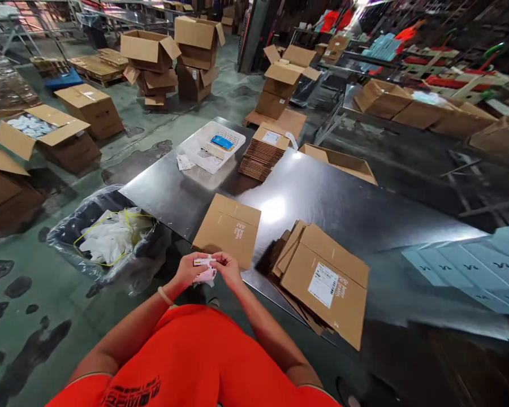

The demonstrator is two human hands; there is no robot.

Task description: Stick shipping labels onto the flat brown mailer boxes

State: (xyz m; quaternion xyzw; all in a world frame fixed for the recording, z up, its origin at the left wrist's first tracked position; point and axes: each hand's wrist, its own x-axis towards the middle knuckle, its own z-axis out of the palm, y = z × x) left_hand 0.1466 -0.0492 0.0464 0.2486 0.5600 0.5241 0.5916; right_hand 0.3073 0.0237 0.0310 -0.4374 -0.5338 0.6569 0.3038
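Note:
My left hand [188, 272] is closed on a small pack of printed labels [205, 273], pink and white with a barcode. My right hand [229, 269] pinches the upper right edge of the same pack. Both hands are held close to my body, at the near edge of the steel table [178, 203]. Just beyond them lies a flat folded cardboard box [227, 229] with white print. To the right, a pile of flattened boxes [326, 277] leans over the edge, the top one bearing a white shipping label [323, 284].
A white plastic basket [237, 133] holding a blue packet [222, 142] stands farther back, beside a stack of flattened cartons [261, 158]. Left of the table is a lined bin [106, 271] with white waste. Light blue boxes [470, 268] lie at the right; open cartons [68, 138] stand on the floor.

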